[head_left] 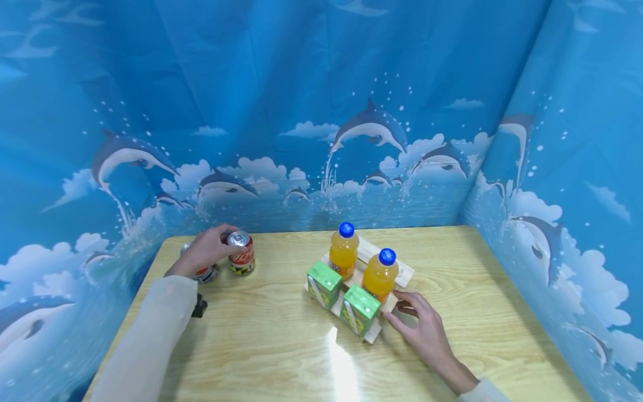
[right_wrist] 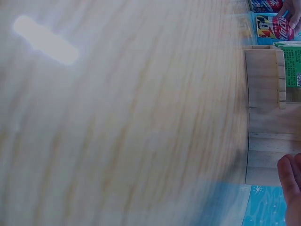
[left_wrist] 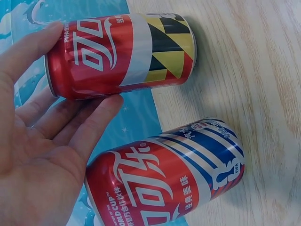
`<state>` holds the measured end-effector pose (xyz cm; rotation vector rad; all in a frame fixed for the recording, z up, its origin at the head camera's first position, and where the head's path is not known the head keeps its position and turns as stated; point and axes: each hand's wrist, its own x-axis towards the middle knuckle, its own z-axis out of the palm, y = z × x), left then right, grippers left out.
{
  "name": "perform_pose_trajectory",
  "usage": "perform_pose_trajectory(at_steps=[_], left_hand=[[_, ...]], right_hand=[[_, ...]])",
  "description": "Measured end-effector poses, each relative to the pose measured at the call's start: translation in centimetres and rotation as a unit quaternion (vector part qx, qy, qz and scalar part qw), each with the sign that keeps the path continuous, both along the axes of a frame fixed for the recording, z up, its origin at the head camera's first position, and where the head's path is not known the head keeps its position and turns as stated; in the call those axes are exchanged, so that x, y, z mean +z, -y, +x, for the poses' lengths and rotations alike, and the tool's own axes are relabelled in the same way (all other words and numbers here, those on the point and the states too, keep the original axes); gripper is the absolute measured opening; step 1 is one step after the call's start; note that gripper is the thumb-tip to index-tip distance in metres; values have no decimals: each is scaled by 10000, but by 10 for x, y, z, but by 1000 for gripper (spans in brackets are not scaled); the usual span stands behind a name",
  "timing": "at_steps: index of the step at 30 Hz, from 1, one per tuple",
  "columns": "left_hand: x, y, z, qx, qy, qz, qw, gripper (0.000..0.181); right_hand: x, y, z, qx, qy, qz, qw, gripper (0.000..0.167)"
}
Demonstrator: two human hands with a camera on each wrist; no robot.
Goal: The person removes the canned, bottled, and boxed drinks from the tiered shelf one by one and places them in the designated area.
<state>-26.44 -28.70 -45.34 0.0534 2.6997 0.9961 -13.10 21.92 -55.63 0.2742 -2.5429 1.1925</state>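
My left hand [head_left: 208,251] grips a red cola can [head_left: 242,257] with a black-and-yellow pattern near its base, thumb on one side and fingers on the other. In the left wrist view, a second cola can [left_wrist: 164,174] with blue and white stripes stands close beside it, below the fingers. The head view shows that second can partly hidden by my left hand. My right hand [head_left: 424,329] holds the right end of a wooden rack [head_left: 373,334], its fingertips against the side board [right_wrist: 265,141] in the right wrist view.
The stepped rack carries two orange drink bottles [head_left: 344,254] with blue caps on its higher level. Two green drink cartons [head_left: 360,310] stand on the lower front level. A blue dolphin-print curtain [head_left: 281,111] borders the wooden table [head_left: 271,346] at the back and sides.
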Motion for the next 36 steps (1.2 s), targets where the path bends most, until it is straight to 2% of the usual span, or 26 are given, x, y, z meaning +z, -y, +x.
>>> perform_pose_trajectory(at_steps=[15,25,36], left_hand=[[1,-2,3,-19,0,-39,10000,79],[3,-1,3,-47,121,9,9999,74],[6,4,6,-198,144,-188,9995,70]], right_hand=[[-1,1,-1,76,-46,-38,10000,48],[1,1,0,25,26,12,10000,49],[0,1,0,-32,59,49,10000,50]])
